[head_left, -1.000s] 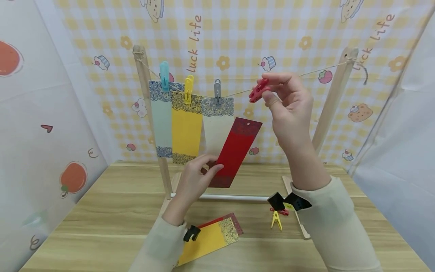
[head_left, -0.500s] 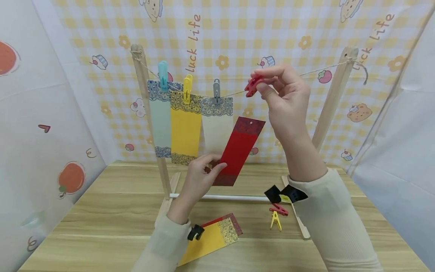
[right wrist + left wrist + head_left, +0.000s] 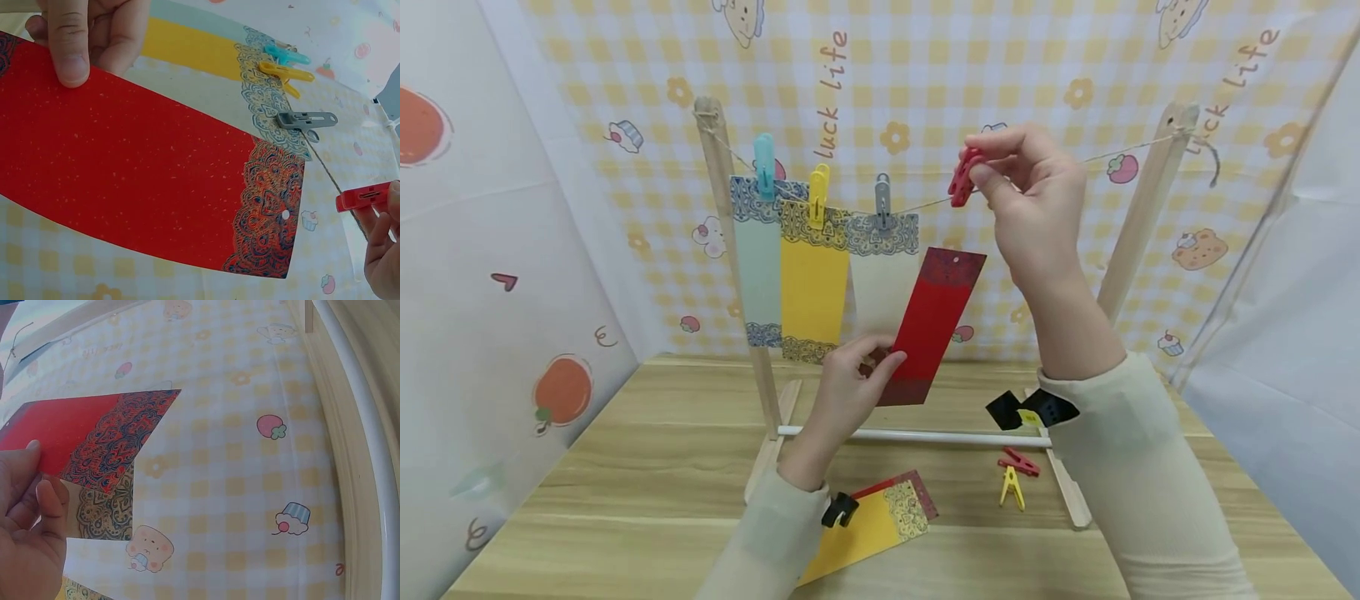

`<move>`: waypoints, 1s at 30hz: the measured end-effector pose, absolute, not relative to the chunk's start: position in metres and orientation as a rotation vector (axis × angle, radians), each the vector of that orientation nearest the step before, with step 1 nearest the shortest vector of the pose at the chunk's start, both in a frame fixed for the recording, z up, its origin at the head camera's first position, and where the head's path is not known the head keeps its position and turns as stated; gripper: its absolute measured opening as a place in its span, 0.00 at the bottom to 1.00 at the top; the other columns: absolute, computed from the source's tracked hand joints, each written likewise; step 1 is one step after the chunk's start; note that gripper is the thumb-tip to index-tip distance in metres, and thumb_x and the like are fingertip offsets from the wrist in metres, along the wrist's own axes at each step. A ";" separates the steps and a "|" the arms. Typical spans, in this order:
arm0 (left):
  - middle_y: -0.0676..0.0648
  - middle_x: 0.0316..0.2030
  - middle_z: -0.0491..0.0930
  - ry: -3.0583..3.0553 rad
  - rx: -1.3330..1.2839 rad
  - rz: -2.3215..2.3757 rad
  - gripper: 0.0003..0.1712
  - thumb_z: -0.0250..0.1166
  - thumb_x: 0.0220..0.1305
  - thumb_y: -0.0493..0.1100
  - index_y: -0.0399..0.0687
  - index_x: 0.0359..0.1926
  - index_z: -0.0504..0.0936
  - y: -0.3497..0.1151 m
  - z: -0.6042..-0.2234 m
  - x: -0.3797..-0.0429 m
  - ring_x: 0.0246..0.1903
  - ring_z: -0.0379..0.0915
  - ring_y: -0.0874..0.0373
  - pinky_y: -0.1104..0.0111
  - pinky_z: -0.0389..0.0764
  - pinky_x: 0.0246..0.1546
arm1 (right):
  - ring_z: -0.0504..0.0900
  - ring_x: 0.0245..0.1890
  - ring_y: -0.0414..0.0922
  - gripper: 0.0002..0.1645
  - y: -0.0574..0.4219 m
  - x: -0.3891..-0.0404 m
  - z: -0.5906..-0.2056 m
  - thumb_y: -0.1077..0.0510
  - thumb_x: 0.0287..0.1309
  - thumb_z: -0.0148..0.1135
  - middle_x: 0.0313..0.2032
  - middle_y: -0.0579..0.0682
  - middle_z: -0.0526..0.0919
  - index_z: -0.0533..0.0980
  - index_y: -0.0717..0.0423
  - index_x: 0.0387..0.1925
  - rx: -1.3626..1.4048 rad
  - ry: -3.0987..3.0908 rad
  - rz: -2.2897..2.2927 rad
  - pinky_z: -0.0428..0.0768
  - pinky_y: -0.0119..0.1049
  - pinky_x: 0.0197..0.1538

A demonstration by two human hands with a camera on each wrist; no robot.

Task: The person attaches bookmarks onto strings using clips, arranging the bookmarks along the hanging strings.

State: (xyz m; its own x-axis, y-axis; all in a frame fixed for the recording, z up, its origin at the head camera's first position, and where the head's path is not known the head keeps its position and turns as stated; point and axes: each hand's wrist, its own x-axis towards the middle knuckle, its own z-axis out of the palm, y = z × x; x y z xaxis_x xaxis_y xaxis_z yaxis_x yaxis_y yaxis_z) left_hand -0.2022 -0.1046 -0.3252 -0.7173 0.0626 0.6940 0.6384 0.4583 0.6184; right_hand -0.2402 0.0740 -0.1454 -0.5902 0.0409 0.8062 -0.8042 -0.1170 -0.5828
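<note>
My left hand point(image 3: 852, 385) pinches the left edge of a red paper bookmark point(image 3: 934, 321) between thumb and fingers. The bookmark tilts to the right, with a patterned band and a small hole at its top. Above it, my right hand point(image 3: 1043, 212) pinches a red clothespin point(image 3: 964, 177) at the string point(image 3: 925, 205). In the right wrist view the clothespin's tip point(image 3: 350, 199) overlaps the string; whether it bites the string, I cannot tell. A gap separates bookmark and clothespin. Left of them, a cream bookmark point(image 3: 883, 279) hangs from a grey clothespin point(image 3: 883, 200).
Further left hang a yellow bookmark point(image 3: 812, 287) under a yellow clothespin point(image 3: 818, 196) and a pale green one point(image 3: 758, 267) under a blue clothespin point(image 3: 764, 167). Wooden posts point(image 3: 1146, 208) hold the string. On the table lie a yellow bookmark point(image 3: 857, 533) over a red one, and two clothespins point(image 3: 1012, 487).
The right hand has turned the red clothespin more upright and brought it slightly left along the string. The left hand has raised the red bookmark a little, up and to the right.
</note>
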 end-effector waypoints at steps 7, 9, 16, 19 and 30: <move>0.43 0.36 0.86 -2.109 -0.558 -1.253 0.08 0.68 0.64 0.37 0.39 0.43 0.85 -0.103 -0.324 -0.201 0.31 0.81 0.55 0.73 0.81 0.29 | 0.78 0.30 0.43 0.10 0.074 -0.242 -0.144 0.73 0.62 0.60 0.34 0.42 0.84 0.84 0.61 0.39 0.782 -1.704 1.672 0.69 0.29 0.25; 0.43 0.36 0.86 -2.102 -0.561 -1.252 0.08 0.68 0.64 0.37 0.39 0.43 0.85 -0.102 -0.324 -0.203 0.31 0.81 0.54 0.72 0.81 0.30 | 0.78 0.29 0.45 0.10 0.075 -0.242 -0.145 0.72 0.63 0.59 0.34 0.42 0.83 0.83 0.62 0.40 0.792 -1.724 1.647 0.71 0.28 0.25; 0.41 0.35 0.86 -2.052 -0.571 -1.266 0.09 0.68 0.63 0.37 0.37 0.43 0.85 -0.099 -0.325 -0.207 0.31 0.81 0.52 0.71 0.82 0.30 | 0.78 0.28 0.44 0.10 0.080 -0.243 -0.145 0.72 0.63 0.59 0.32 0.40 0.83 0.83 0.62 0.41 0.820 -1.785 1.616 0.74 0.28 0.27; 0.41 0.36 0.86 -2.042 -0.569 -1.272 0.09 0.68 0.63 0.36 0.36 0.43 0.85 -0.099 -0.324 -0.209 0.31 0.81 0.51 0.71 0.82 0.30 | 0.79 0.28 0.42 0.10 0.080 -0.243 -0.147 0.72 0.63 0.59 0.30 0.39 0.82 0.82 0.63 0.42 0.830 -1.828 1.574 0.76 0.28 0.28; 0.40 0.36 0.87 -2.024 -0.540 -1.342 0.10 0.68 0.63 0.37 0.35 0.43 0.85 -0.096 -0.318 -0.212 0.33 0.81 0.50 0.73 0.82 0.30 | 0.78 0.28 0.41 0.10 0.084 -0.242 -0.150 0.72 0.63 0.58 0.28 0.39 0.82 0.82 0.62 0.41 0.870 -1.852 1.553 0.77 0.28 0.29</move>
State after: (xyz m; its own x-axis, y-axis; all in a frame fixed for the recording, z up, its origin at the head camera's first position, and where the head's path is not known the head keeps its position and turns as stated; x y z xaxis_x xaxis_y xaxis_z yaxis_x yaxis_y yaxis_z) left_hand -0.2121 -0.0956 -0.3184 -0.7092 -0.0114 0.7049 0.6448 0.3937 0.6551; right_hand -0.2419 0.0835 -0.1501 -0.6292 -0.1216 0.7676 -0.7771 0.1162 -0.6186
